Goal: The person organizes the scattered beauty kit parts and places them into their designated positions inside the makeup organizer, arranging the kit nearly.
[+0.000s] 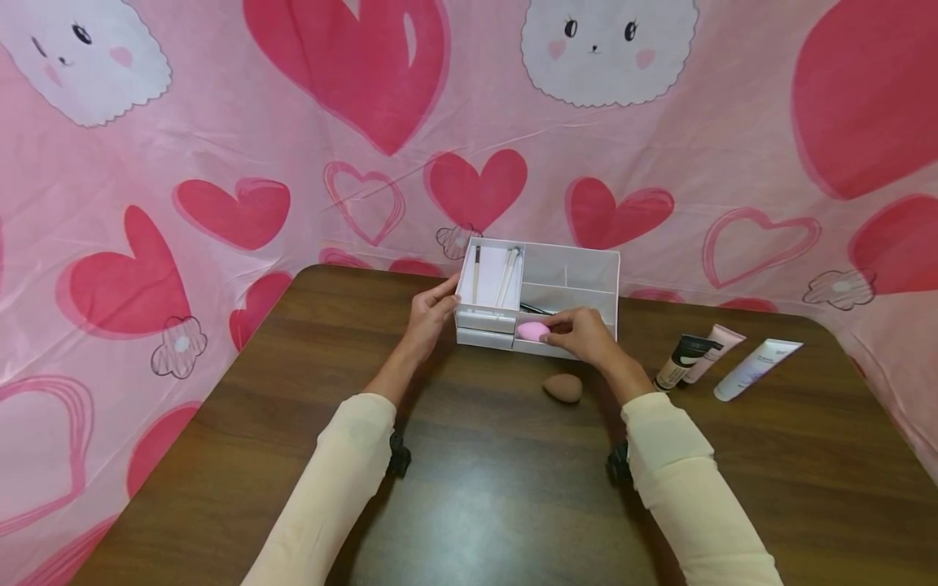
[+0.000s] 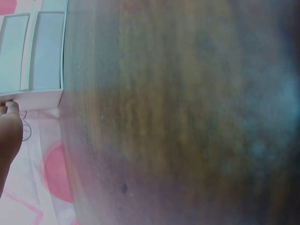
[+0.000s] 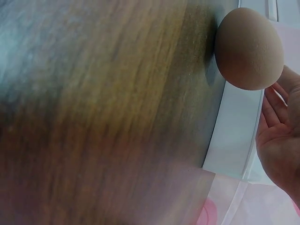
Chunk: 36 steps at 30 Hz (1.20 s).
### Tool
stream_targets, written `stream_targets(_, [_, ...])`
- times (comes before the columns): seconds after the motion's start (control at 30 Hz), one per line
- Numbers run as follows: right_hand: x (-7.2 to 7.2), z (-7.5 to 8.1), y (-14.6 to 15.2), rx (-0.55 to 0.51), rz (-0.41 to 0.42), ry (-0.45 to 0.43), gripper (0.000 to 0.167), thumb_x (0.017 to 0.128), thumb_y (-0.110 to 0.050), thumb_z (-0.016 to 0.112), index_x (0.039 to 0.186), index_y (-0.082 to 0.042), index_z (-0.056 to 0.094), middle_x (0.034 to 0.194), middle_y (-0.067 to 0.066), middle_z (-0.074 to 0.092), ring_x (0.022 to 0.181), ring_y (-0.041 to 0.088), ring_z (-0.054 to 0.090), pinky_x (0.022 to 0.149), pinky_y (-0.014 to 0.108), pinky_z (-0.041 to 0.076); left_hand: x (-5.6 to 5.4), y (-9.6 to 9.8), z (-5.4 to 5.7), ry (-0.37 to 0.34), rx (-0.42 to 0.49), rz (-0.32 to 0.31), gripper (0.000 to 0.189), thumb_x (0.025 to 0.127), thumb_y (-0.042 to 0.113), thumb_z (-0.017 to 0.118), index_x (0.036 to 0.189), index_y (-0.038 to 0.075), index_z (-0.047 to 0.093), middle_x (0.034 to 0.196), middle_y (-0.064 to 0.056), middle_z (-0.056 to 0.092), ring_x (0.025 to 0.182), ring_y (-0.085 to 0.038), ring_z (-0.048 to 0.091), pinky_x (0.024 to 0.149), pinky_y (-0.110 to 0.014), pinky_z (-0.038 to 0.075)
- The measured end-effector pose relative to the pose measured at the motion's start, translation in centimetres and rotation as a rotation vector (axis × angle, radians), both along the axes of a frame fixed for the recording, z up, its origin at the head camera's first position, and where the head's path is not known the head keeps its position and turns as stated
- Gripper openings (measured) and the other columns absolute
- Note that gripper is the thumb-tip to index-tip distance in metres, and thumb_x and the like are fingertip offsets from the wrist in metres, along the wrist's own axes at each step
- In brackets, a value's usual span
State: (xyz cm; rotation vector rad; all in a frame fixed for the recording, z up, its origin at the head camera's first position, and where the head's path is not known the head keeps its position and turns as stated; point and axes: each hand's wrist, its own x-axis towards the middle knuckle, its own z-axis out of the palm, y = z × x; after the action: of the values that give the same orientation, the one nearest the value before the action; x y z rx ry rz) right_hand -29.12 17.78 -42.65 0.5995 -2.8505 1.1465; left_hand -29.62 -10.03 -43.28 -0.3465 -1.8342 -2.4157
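A white makeup organizer (image 1: 571, 254) stands toward the back of the table. My left hand (image 1: 431, 313) rests against its left side, thumb near the front corner; the left wrist view catches part of that hand (image 2: 8, 133) by the side wall. With thumb and fingers, my right hand (image 1: 586, 335) pinches a pink makeup sponge (image 1: 532, 331) at the front compartment. Just in front of the organizer lies a brown makeup sponge (image 1: 563, 388), which hides some of the right hand's fingers in the right wrist view.
Makeup brushes (image 1: 506, 277) lie in the organizer's upper left tray, above two small drawers (image 1: 485, 324). A dark pencil-like stick (image 1: 536, 308) is in a middle compartment. On the right stand a black-capped tube (image 1: 681, 362), a pink tube (image 1: 714, 352) and a white tube (image 1: 757, 370).
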Motion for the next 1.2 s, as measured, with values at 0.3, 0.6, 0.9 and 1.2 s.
stream_targets(0.3, [0.1,-0.1,-0.1,-0.012,-0.001,0.014,0.027,0.086,-0.006,0.078,0.110,0.005,0.076,0.103,0.026,0.077,0.090,0.032,0.074,0.075,0.022,0.059,0.3,0.1,0.5,-0.040,0.010,-0.002,0.049,0.097,-0.007,0.048,0.146,-0.012,0.044,0.155,-0.026,0.044,0.102,0.000,0.061,0.090,-0.011,0.053])
stream_targets(0.6, [0.5,0.0,0.3,-0.031,-0.006,0.030,0.026,0.086,-0.006,0.077,0.110,0.005,0.076,0.103,0.025,0.077,0.094,0.035,0.075,0.079,0.029,0.062,0.3,0.0,0.5,-0.029,0.008,-0.004,0.049,0.097,-0.006,0.048,0.146,-0.012,0.044,0.155,-0.026,0.044,0.102,0.001,0.061,0.090,-0.011,0.053])
stream_targets(0.9, [1.9,1.1,0.3,-0.061,0.006,0.096,0.023,0.091,-0.003,0.071,0.110,0.008,0.074,0.104,0.027,0.076,0.095,0.039,0.074,0.086,0.051,0.061,0.3,-0.1,0.5,-0.025,0.013,0.000,0.049,0.097,-0.007,0.047,0.145,-0.011,0.044,0.155,-0.025,0.043,0.100,0.003,0.061,0.089,-0.011,0.053])
stream_targets(1.2, [5.1,2.2,1.2,0.012,0.068,0.127,0.020,0.092,-0.003,0.069,0.108,0.006,0.076,0.103,0.021,0.077,0.094,0.032,0.072,0.084,0.050,0.062,0.4,0.1,0.5,-0.031,0.020,-0.005,0.049,0.097,-0.007,0.047,0.146,-0.011,0.044,0.155,-0.025,0.043,0.101,0.003,0.061,0.090,-0.011,0.053])
